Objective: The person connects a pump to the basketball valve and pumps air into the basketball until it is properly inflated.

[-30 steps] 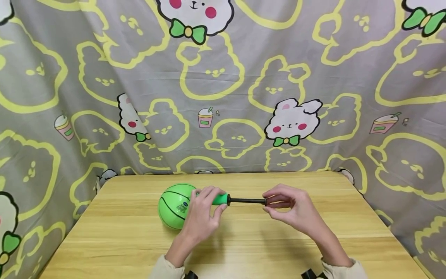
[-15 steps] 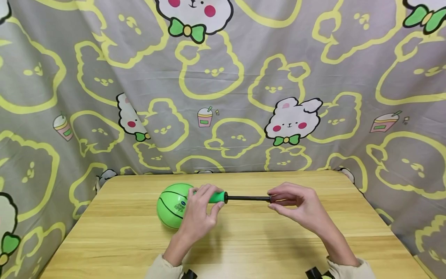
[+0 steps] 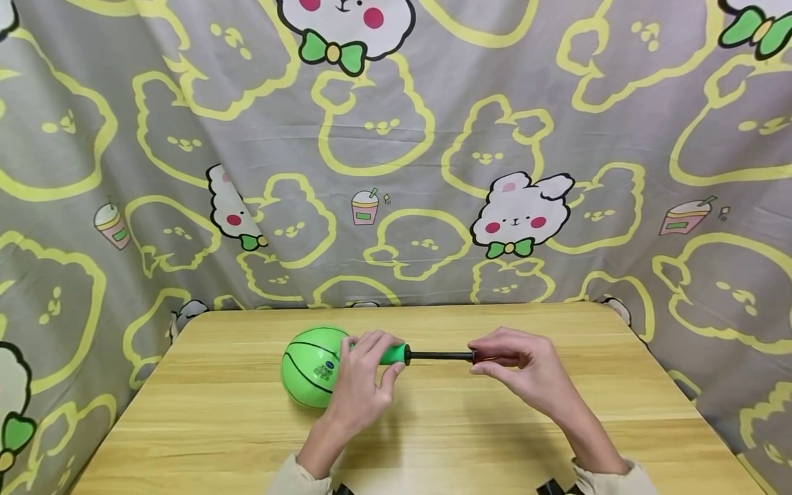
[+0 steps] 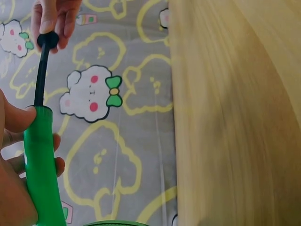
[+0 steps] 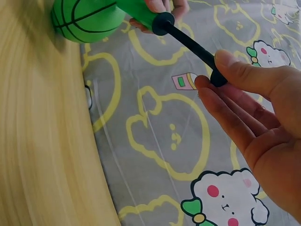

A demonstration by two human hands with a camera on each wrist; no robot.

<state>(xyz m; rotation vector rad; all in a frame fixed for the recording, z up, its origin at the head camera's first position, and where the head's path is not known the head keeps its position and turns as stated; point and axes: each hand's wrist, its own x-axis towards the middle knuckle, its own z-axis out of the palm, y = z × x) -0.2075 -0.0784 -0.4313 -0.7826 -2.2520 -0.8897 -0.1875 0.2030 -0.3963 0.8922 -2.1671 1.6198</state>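
Wood-grain table (image 3: 210, 426) (pale yellow); green ball (image 3: 307, 368) resting on it.

wooden table (image 3: 204, 426), grey cartoon-print cloth (image 3: 396, 155) behind

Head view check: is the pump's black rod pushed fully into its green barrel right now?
No, a length of black rod shows bare between the green barrel and the right hand, which pinches the rod's end.

Even light fills my head view; soft shadows fall toward six o'clock on the wooden tabletop (image 3: 445, 405); wrist views look dimmer.
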